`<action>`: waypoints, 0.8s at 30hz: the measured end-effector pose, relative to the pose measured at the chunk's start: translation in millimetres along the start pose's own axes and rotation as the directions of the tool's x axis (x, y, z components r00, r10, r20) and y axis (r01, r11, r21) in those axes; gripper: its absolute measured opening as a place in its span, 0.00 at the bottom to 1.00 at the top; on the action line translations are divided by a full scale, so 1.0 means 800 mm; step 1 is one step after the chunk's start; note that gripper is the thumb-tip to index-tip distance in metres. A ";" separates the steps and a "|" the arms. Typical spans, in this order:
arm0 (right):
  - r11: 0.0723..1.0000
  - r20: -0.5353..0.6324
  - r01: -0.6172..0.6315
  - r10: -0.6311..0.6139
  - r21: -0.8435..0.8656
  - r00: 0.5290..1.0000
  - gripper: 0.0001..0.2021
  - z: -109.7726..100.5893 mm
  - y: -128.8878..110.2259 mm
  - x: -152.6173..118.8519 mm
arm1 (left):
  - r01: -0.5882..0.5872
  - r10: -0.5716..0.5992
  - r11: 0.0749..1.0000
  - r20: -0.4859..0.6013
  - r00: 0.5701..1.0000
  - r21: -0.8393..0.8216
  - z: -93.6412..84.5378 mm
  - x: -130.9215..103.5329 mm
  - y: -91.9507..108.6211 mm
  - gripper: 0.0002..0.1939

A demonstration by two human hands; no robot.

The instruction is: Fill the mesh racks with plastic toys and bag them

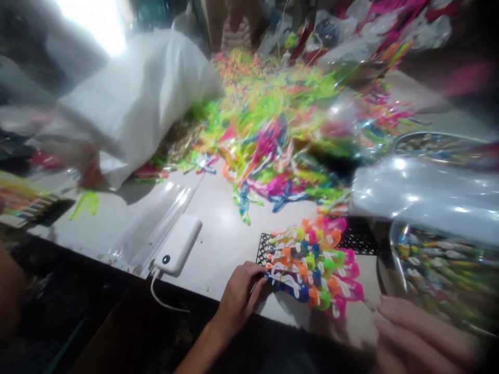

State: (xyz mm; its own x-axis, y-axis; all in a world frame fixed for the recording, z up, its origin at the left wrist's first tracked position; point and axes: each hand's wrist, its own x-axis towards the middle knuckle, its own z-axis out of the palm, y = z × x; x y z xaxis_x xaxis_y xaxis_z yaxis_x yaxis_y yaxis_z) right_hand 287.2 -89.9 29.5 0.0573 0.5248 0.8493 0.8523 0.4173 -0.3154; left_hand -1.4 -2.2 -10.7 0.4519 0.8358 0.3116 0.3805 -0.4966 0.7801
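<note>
Rows of small jointed plastic pieces [312,265], in orange, blue, green and pink with white parts, lie on a black perforated mat [263,248] near the table's front edge. My left hand [239,291] pinches the left tip of the nearest row, a blue-ended jointed plastic strip [288,283]. To the right of the rows, my right hand [421,332] is blurred, its thumb and fingers drawn together. A small thin piece [369,305] shows at its fingertips, too smeared to name.
A big heap of bright plastic pieces [268,135] covers the table's back. Beside it rests a white sack [144,93]. A white power bank [178,244] with a cable lies left of my left hand. Round containers of small parts [440,259] and a clear plastic bag [424,187] stand right.
</note>
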 end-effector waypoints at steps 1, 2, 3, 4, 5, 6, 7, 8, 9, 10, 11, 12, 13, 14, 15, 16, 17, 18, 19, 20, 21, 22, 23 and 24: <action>1.000 -0.008 -0.016 0.016 -0.023 1.000 0.13 0.003 0.007 -0.014 | 0.016 -0.016 1.000 -0.002 1.000 0.001 0.000 0.000 -0.001 0.16; 0.997 0.005 -0.051 0.051 -0.051 0.999 0.14 0.007 0.012 -0.027 | 0.035 -0.035 0.999 0.000 0.999 0.016 0.001 0.000 -0.002 0.18; 0.990 0.042 -0.105 0.109 -0.095 0.993 0.15 0.014 0.016 -0.037 | 0.050 -0.051 0.998 0.013 0.999 0.048 0.001 0.000 -0.002 0.21; 0.973 0.098 -0.168 0.184 -0.158 0.978 0.17 0.020 0.018 -0.048 | 0.055 -0.058 0.994 0.032 0.998 0.094 0.001 0.000 -0.001 0.24; 0.950 0.153 -0.211 0.249 -0.229 0.956 0.19 0.026 0.020 -0.057 | 0.051 -0.059 0.988 0.057 0.997 0.148 0.002 -0.001 0.000 0.27; 0.925 0.198 -0.230 0.297 -0.304 0.934 0.21 0.032 0.021 -0.067 | 0.038 -0.056 0.978 0.081 0.995 0.204 0.003 -0.001 0.001 0.28; 0.902 0.242 -0.219 0.321 -0.371 0.915 0.22 0.036 0.022 -0.077 | 0.026 -0.052 0.967 0.097 0.994 0.255 0.004 -0.003 0.003 0.30; 0.885 0.281 -0.194 0.332 -0.424 0.900 0.22 0.040 0.022 -0.087 | 0.013 -0.046 0.955 0.103 0.994 0.295 0.005 -0.005 0.005 0.30; 0.868 0.308 -0.197 0.361 -0.456 0.880 0.22 0.042 0.022 -0.097 | 0.007 -0.043 0.945 0.101 0.994 0.328 0.006 -0.008 0.008 0.30; 0.856 0.324 -0.235 0.409 -0.460 0.853 0.22 0.044 0.021 -0.104 | 0.004 -0.041 0.933 0.097 0.994 0.359 0.008 -0.011 0.010 0.29; 0.844 0.330 -0.310 0.471 -0.437 0.818 0.22 0.045 0.019 -0.110 | -0.006 -0.034 0.922 0.096 0.995 0.387 0.009 -0.015 0.012 0.28; 0.821 0.332 -0.419 0.548 -0.387 0.768 0.23 0.047 0.017 -0.112 | -0.023 -0.019 0.912 0.099 0.995 0.410 0.010 -0.018 0.013 0.27; 0.776 0.330 -0.543 0.628 -0.320 0.704 0.23 0.048 0.014 -0.112 | -0.049 0.003 0.905 0.109 0.994 0.424 0.011 -0.021 0.013 0.26; 0.708 0.324 -0.660 0.704 -0.253 0.631 0.21 0.050 0.011 -0.108 | -0.080 0.028 0.901 0.126 0.992 0.427 0.011 -0.023 0.013 0.25; 0.638 0.313 -0.747 0.760 -0.188 0.570 0.20 0.053 0.009 -0.101 | -0.110 0.052 0.901 0.147 0.988 0.420 0.010 -0.023 0.011 0.24; 0.584 0.288 -0.801 0.796 -0.134 0.532 0.18 0.055 0.007 -0.092 | -0.138 0.074 0.904 0.169 0.983 0.405 0.010 -0.022 0.009 0.23; 0.553 0.252 -0.829 0.817 -0.089 0.518 0.18 0.058 0.006 -0.081 | -0.159 0.091 0.909 0.190 0.978 0.386 0.009 -0.020 0.006 0.23; 0.547 0.210 -0.835 0.824 -0.053 0.527 0.18 0.061 0.006 -0.069 | -0.171 0.099 0.915 0.207 0.973 0.366 0.007 -0.017 0.002 0.23; 0.556 0.174 -0.831 0.820 -0.017 0.545 0.19 0.063 0.007 -0.057 | -0.176 0.105 0.922 0.214 0.971 0.346 0.006 -0.015 -0.001 0.23; 0.565 0.146 -0.825 0.814 0.028 0.562 0.20 0.066 0.008 -0.045 | -0.177 0.111 0.930 0.213 0.971 0.322 0.005 -0.012 -0.005 0.23; 0.558 0.131 -0.826 0.816 0.075 0.563 0.20 0.069 0.010 -0.034 | -0.179 0.121 0.940 0.208 0.971 0.291 0.002 -0.010 -0.008 0.22; 0.528 0.135 -0.840 0.830 0.125 0.541 0.20 0.073 0.012 -0.025 | -0.170 0.121 0.953 0.198 0.973 0.253 0.000 -0.009 -0.010 0.21; 0.477 0.161 -0.859 0.847 0.188 0.506 0.21 0.078 0.016 -0.018 | -0.143 0.106 0.968 0.182 0.978 0.204 -0.004 -0.006 -0.011 0.18; 0.413 0.197 -0.872 0.862 0.262 0.467 0.22 0.084 0.020 -0.012 | -0.095 0.070 0.985 0.168 0.983 0.147 -0.007 -0.002 -0.010 0.16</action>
State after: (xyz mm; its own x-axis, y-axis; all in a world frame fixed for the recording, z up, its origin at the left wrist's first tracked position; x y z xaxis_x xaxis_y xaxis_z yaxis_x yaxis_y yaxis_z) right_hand 265.2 -38.3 -12.0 0.6586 0.7513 0.0416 0.1660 -0.0911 -0.9819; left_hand -10.1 1.8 -14.5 0.6064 0.7479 0.2699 0.4499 -0.6026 0.6591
